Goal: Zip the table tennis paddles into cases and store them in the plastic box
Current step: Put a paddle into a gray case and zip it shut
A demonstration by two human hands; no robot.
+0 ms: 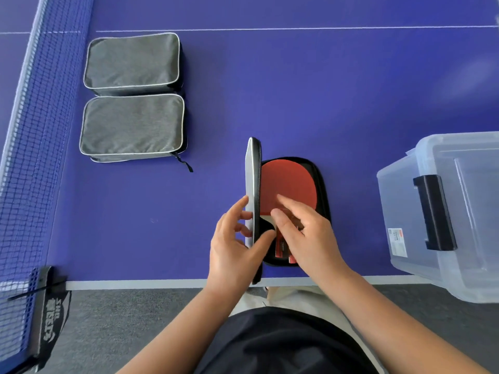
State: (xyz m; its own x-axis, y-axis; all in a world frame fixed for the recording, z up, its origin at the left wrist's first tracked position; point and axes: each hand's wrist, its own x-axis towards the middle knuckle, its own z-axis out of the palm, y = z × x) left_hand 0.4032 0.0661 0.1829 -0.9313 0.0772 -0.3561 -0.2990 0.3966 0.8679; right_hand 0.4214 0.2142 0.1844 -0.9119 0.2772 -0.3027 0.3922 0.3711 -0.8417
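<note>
A red-faced paddle [290,184] lies in the lower half of an open grey case [322,190] near the table's front edge. The case's lid [252,174] stands upright on its left side. My left hand [233,244] grips the lid's near end, thumb inside and fingers outside. My right hand [305,233] rests on the paddle's handle and neck, fingers spread, hiding most of the handle. Two more grey cases lie closed at the far left, one [132,60] behind the other [132,125]. The clear plastic box [399,201] stands at the right edge.
The net [35,117] runs along the left side, with its black post clamp [50,314] at the near corner. The box has a black latch [434,211] on its near wall and overhangs the table's white front edge [135,284]. Grey carpet lies below.
</note>
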